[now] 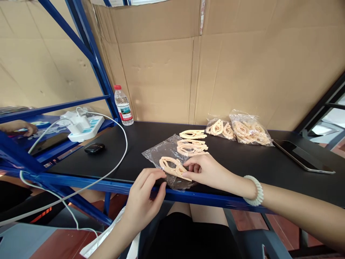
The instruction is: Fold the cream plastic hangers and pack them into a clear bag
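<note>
A clear plastic bag (pixel 155 153) lies flat at the table's front edge. On or in it is a peach-coloured plastic piece (pixel 168 160) with an oval loop, like a folded hanger; I cannot tell if film covers all of it. My right hand (pixel 201 169) is closed, thumb and fingers pinching this piece's right end. At the bag's near left edge my left hand (pixel 148 192) is curled, thumb and forefinger close together on the film. Just behind, more looped pieces (pixel 192 147) lie in a stack, with another looped piece (pixel 192 134) farther back.
Two filled clear bags, a smaller bag (pixel 221 128) and a larger bag (pixel 250 129), rest by the cardboard wall (pixel 161 72). A tablet (pixel 303 155) lies right. Leftward are a water bottle (pixel 124 106), black case (pixel 94 148), power strip (pixel 87 129), white cable (pixel 126 144) and another person's hand (pixel 20 126).
</note>
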{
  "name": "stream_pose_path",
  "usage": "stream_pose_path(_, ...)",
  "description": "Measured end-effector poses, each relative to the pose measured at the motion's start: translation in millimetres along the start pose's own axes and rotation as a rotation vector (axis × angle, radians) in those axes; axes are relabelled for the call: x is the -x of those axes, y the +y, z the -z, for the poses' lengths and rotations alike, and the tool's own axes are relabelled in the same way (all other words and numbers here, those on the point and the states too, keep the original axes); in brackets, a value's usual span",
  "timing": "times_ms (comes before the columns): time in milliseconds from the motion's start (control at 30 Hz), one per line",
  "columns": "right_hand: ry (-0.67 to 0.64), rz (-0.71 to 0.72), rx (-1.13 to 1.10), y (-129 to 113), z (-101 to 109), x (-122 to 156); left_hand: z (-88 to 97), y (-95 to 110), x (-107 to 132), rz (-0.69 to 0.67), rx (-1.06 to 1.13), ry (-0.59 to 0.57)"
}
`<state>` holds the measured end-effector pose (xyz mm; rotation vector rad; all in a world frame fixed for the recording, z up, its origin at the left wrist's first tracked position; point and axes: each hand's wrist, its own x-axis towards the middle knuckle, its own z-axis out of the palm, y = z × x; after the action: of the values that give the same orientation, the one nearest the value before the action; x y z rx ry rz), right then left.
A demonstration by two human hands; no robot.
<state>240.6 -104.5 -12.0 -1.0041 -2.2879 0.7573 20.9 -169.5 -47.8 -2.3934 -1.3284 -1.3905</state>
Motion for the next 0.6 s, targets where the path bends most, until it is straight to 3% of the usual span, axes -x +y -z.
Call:
stream_pose_path(133,-0.076,0.001,0.040,1.7,0.5,-6.0,-6.2,-0.7,5.4,-0.060,-0.054,-0.069)
stream_pose_path(367,-0.199,-0.172,-0.089,3.1,4.1,-9.4,-10.2,-0.3,4.6,-0.179,-0.214,-0.142)
stream_pose_path(600,-0.118,-0.002,0.113,-3.4,7.6,-6.3,-9.9,-1.2,5.4,-0.201,-0.219,-0.166)
